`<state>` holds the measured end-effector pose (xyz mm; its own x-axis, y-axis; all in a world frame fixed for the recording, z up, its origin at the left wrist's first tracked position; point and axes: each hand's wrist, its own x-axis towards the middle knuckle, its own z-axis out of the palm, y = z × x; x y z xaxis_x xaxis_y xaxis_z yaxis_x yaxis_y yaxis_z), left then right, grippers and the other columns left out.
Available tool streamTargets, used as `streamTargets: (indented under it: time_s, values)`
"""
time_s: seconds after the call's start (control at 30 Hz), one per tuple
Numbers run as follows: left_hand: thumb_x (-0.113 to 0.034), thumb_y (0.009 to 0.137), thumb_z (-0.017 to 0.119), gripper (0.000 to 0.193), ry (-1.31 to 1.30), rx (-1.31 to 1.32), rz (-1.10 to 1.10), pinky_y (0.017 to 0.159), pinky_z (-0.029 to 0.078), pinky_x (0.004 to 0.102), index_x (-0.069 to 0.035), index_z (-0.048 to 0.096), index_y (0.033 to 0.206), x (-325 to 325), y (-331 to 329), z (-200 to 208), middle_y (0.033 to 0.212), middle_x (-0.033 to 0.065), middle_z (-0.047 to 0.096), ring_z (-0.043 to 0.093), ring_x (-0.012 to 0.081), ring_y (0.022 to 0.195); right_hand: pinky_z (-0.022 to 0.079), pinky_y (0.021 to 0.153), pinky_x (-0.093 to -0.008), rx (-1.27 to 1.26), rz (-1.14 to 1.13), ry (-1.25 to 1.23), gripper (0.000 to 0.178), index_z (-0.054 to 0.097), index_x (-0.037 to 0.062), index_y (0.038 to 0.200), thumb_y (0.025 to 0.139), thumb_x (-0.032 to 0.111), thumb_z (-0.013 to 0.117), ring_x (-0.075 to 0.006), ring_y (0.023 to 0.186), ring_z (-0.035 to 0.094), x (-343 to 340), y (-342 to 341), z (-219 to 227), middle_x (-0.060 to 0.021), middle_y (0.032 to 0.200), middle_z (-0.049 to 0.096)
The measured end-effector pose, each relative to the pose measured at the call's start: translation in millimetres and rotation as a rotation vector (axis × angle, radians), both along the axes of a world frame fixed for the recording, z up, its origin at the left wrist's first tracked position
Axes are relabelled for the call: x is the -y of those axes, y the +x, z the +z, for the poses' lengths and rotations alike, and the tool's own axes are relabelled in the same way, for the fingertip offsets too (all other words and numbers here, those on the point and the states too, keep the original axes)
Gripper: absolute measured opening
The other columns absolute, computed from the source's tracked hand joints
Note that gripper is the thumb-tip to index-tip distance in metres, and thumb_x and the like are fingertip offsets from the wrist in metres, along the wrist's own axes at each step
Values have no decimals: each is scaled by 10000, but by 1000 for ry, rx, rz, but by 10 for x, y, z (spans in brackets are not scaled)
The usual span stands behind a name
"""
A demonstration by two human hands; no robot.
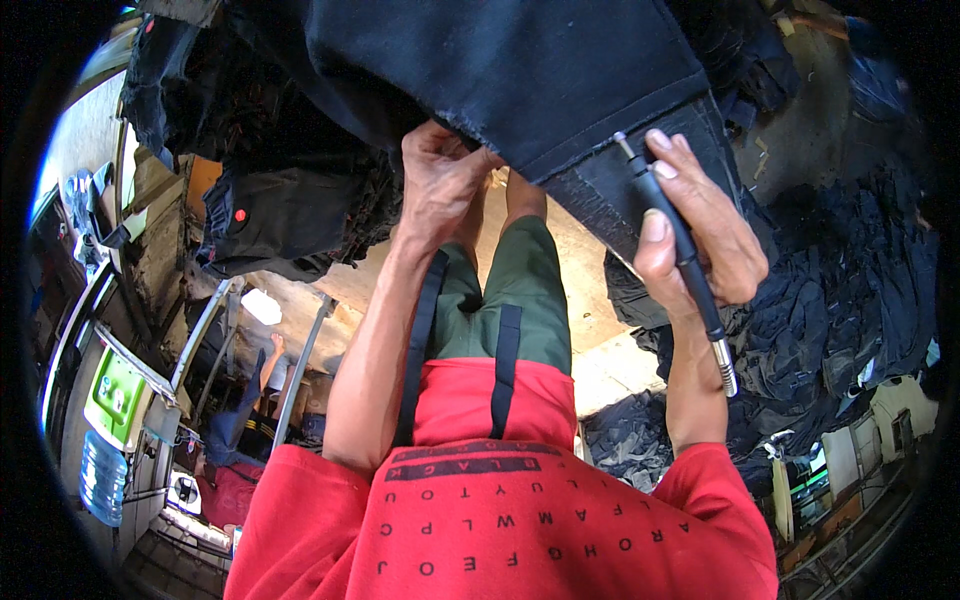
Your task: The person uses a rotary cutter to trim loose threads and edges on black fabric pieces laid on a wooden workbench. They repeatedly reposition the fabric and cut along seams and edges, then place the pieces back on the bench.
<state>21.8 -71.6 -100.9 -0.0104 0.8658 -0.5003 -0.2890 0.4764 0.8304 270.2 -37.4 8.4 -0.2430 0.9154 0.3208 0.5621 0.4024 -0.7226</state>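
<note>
A dark denim garment (500, 70) spreads across the top of the view, with a stitched, frayed edge running diagonally. Beneath that edge lies a flat dark panel (610, 195); whether it is board or cloth is unclear. My left hand (435, 180) is closed at the garment's lower edge, its fingertips partly hidden by the cloth. In my right hand (705, 220) is a black pen-shaped tool (678, 222) with a thin metal tip and a metal spring at its rear end. Its tip is close to the stitched edge; contact cannot be made out.
Dark garments are heaped at the right (840, 290) and piled at the left (280, 220). Metal bars (305, 370) stand at the lower left, near another person's arm (270, 365). A green tray (115, 395) and a blue water jug (103, 478) are at the far left.
</note>
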Motion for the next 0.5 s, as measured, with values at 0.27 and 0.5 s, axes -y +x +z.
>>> streamTargets:
  time_s: [0.27,0.5]
  values:
    - [19,904,885,259,-70,-92,-64,908,611,297,68,779,1135,-3,-34,-17,1117,108,823,761,145,1000,590,1094,-541,38,28,-65,333,784,-67,1208,917,59,684,-415,1194,776,42,76,-22,-273,1227,795]
    - [26,919,868,244,-9,-16,4,912,616,310,68,777,1142,20,-5,-32,1126,116,822,764,154,1011,574,1119,-520,55,-32,-94,349,779,-57,1238,917,46,686,-407,1241,757,53,95,14,-261,1265,789]
